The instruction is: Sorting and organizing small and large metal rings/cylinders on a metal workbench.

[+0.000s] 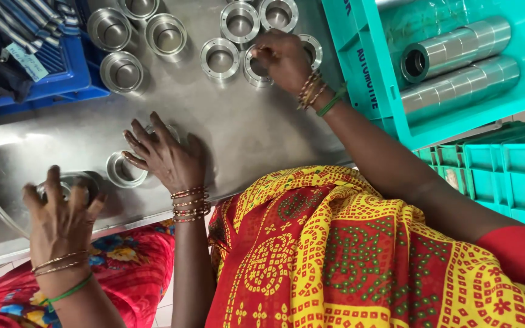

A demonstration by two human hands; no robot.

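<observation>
The person wears a yellow and red sari (335, 243) printed with green dots and white dotted motifs, over a plain red sleeve (521, 255). Thin gold and red bangles (189, 203) ring the wrist of the left hand (165, 158). The right hand (284, 58) carries similar bangles and what looks like a green band (330, 103).

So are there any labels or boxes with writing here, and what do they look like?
Paper tag: top left, by the blue crate; small pale blue rectangle with dark writing.
Printed lettering: on the teal crate side wall, just right of the right hand; dark blue letters running downward.
Clear plastic wrap: inside that crate, crinkled and shiny.
</observation>
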